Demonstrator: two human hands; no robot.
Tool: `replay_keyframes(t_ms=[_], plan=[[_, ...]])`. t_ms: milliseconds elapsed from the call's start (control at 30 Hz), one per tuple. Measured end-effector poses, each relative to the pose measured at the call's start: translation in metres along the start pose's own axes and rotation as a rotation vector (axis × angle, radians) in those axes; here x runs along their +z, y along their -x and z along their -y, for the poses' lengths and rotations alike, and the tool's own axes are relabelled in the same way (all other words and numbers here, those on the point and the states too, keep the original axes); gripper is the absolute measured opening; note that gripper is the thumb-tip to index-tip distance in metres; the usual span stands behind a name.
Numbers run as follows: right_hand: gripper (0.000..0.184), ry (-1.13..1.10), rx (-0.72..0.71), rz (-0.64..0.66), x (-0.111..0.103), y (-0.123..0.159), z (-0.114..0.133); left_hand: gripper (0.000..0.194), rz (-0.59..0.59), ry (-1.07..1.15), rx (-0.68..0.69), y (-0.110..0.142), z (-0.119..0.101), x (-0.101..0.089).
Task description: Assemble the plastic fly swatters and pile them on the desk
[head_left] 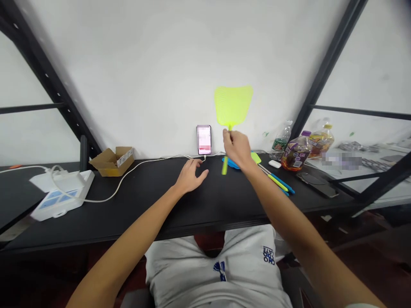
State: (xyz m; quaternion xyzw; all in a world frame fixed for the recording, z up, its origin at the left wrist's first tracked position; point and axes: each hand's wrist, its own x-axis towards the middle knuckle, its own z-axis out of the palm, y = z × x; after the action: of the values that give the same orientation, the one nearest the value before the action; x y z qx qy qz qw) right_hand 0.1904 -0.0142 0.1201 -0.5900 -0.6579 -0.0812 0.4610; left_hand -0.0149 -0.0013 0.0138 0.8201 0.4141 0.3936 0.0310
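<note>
My right hand point(238, 147) is wrapped round the short handle of a yellow-green fly swatter point(233, 105), held up with its broad mesh head in front of the white wall. The handle's lower end sticks out below my fist. Over the black desk point(154, 188), my left hand point(191, 174) has its fingers apart and holds nothing. Just beyond it a phone point(204, 140) with a lit screen leans upright on the wall, a white cable plugged into its bottom edge. Under and beside my right hand lie more fly swatters point(278, 180), blue and yellow-green, partly hidden by my arm.
An opened cardboard box point(113, 161) and a white device point(64, 194) with a cable stand at left. To the right are a clear bottle point(281, 142), a purple-capped drink bottle point(296, 152), a white earbud case point(275, 164) and a dark phone point(317, 185). Black metal posts frame both sides.
</note>
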Motion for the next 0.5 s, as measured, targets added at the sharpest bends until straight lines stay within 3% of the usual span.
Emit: replay_keyframes(t_ms=[133,233,333,500], plan=[[0.061,-0.400,0.122,0.179,0.053,0.027,-0.006,0.047,-0.070,0.036,-0.004,0.002,-0.005,-0.001],[0.058,-0.776,0.303,0.342,0.082,0.048,-0.011,0.043,-0.060,0.042,-0.071,-0.001,-0.001,0.006],[0.054,-1.028,0.419,0.418,0.096,0.060,-0.018,0.023,0.051,-0.001,-0.028,-0.003,0.006,0.012],[0.047,-1.090,0.576,0.389,0.101,0.059,-0.036,0.026,0.189,0.027,-0.010,-0.002,0.010,0.014]])
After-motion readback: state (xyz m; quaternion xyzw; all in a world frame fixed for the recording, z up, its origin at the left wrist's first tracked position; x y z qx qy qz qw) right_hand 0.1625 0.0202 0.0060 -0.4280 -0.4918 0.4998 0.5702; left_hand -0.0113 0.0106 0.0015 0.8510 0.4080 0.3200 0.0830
